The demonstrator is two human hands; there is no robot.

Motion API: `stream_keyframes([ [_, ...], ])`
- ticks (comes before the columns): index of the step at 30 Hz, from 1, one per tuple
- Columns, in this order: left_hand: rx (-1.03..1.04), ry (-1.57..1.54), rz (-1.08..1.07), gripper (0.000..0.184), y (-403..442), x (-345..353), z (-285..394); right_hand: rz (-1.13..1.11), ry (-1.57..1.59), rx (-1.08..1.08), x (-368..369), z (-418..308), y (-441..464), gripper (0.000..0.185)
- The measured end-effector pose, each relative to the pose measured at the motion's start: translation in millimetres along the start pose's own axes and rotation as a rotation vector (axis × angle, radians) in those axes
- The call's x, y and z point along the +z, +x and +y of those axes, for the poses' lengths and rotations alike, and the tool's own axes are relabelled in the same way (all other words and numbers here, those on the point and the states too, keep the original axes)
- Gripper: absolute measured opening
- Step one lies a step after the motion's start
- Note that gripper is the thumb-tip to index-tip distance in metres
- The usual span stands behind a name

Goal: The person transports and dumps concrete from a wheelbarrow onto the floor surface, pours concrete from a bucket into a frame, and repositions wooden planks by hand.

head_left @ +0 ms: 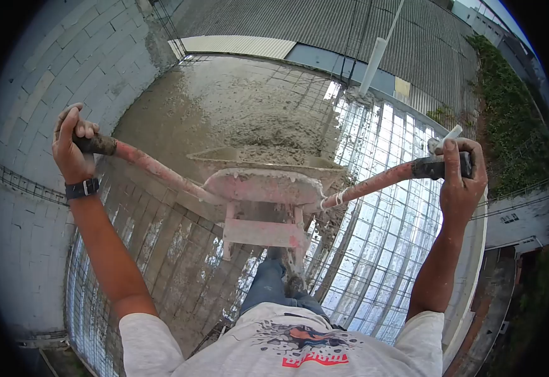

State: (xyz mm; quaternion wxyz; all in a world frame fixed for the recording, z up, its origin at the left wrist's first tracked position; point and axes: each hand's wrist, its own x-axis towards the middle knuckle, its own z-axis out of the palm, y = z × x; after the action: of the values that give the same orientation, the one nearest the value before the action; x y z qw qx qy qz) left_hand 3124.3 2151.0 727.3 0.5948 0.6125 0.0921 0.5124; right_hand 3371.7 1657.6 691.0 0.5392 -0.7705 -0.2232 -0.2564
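A red wheelbarrow (pixel 262 188), smeared with cement, stands tipped forward in front of my body, its handles raised. My left hand (pixel 73 141) is wrapped round the black grip of the left handle. Round the black grip of the right handle (pixel 375 184) my right hand (pixel 464 166) is closed. Wet concrete (pixel 280 135) lies at the tray's far edge and spreads over the floor beyond. How much is still inside the tray is hidden by its raised back.
Steel mesh (pixel 381 151) covers the shiny floor panels on the right. A white pipe (pixel 373 66) stands upright at the far edge, and a shorter pipe (pixel 451 135) rises near my right hand. A block wall (pixel 67 69) runs along the left.
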Motion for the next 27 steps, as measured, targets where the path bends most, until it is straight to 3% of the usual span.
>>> stream_keyframes([
  [4, -0.006, 0.0, 0.022, 0.025, 109.0, 18.3, -56.3, 0.156, 0.53, -0.056, 84.2, 7.5, 60.8, 0.018],
  [9, -0.002, 0.067, 0.112, 0.028, 177.7, 56.9, -100.7, 0.173, 0.653, 0.02, 172.8, 67.3, 173.9, 0.029],
  [12, 0.028, 0.098, 0.14, 0.028, 180.8, 64.8, -113.0, 0.118, 0.923, 0.189, 201.5, 81.1, 210.1, 0.035],
  [16, 0.022, 0.102, 0.244, 0.025, 203.0, 28.0, -147.9, 0.13, 0.82, 0.109, 240.0, 64.9, 183.5, 0.034],
  [18, 0.029, 0.092, 0.286, 0.023, 222.6, 19.2, -130.1, 0.121, 0.79, 0.084, 239.0, 44.5, 204.2, 0.033],
  [23, 0.121, 0.108, 0.247, 0.028, 145.7, 46.2, -92.9, 0.058, 0.851, 0.136, 240.5, 95.4, 247.1, 0.031],
  [25, 0.141, 0.114, 0.285, 0.027, 146.7, 44.6, -66.2, 0.016, 0.898, 0.128, 234.0, 62.6, 247.7, 0.03],
  [27, 0.113, 0.08, 0.313, 0.026, 153.4, 8.9, -83.3, 0.002, 0.881, 0.063, 230.8, 49.4, 210.5, 0.03],
])
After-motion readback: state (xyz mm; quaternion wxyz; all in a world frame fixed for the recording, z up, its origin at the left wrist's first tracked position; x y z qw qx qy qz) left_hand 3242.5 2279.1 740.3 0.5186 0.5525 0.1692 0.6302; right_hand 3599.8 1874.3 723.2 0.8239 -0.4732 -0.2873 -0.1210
